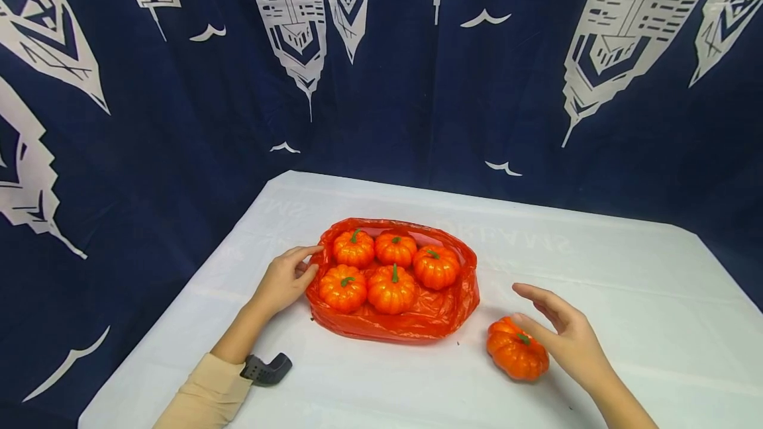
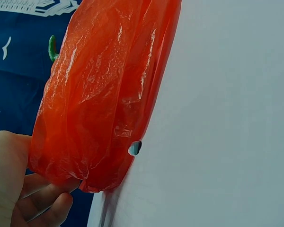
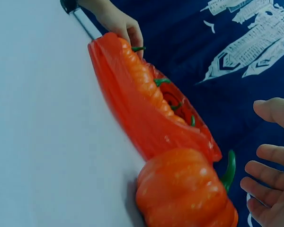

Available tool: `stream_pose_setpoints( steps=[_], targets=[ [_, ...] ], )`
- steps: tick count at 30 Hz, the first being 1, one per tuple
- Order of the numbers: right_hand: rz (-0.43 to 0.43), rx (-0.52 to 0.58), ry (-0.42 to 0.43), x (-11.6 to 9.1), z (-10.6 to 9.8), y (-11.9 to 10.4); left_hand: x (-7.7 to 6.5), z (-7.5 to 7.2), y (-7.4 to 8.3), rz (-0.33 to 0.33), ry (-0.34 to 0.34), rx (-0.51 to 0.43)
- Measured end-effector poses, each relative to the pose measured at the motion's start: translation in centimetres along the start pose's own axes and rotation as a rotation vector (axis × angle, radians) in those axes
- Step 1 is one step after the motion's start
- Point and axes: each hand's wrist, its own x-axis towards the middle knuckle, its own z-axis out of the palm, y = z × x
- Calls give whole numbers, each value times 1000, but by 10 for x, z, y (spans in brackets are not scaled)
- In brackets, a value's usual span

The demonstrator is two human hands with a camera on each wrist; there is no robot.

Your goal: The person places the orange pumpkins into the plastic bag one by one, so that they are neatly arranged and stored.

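Note:
A red plastic bag [image 1: 393, 331] stands spread open on the table, with several small orange pumpkins [image 1: 391, 290] with green stems inside it. At its left end my left hand [image 1: 286, 280] holds the edge, thumb and forefinger at the rim; the left wrist view has fingers [image 2: 49, 198] curled by the bag's crumpled corner. One more orange pumpkin [image 1: 517, 349] lies outside, right of the bag. My right hand [image 1: 563, 330] hovers beside it with fingers spread and nothing in them; its thumb overlaps the pumpkin in the head view, while the right wrist view has them apart.
A white cloth covers the table [image 1: 626, 296]. Behind it hangs a dark blue curtain [image 1: 417, 104] printed with white buildings and birds. A black device [image 1: 268, 369] sits at my left wrist, by the beige sleeve [image 1: 205, 392].

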Motion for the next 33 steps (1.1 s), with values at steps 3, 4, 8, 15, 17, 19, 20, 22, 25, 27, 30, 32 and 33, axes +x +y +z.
stream_pose_setpoints(
  steps=[3,4,8,15,17,19,20,22,25,27,30,32,33],
  targets=[
    [2,2,-28,-3,-3,10,-1,0,0,-1,2,-2],
    [2,7,-34,-5,-3,13,0,0,0,1,1,-3],
    [3,33,-56,-9,-4,24,1,2,0,8,-5,1],
    [76,47,-87,-15,-7,34,1,1,0,9,-3,0],
    [86,60,-99,-16,-7,36,0,0,-1,8,-3,2],
    [94,73,-107,-18,-7,38,0,0,0,5,-2,6],
    [99,78,-112,-19,-7,39,0,0,0,3,-2,9],
    [112,85,-120,-20,-7,41,-1,0,0,-1,-2,12],
    [132,94,-134,-22,-6,43,-1,0,0,-5,-3,14],
    [140,106,-143,-23,-5,44,-1,0,0,-6,-4,13],
    [152,114,-156,-23,-4,45,-1,0,0,-7,-3,11],
    [163,111,-161,-23,-3,45,-1,0,0,-5,-3,10],
    [168,107,-162,-24,-3,45,-1,0,0,-4,-4,10]
  ],
)
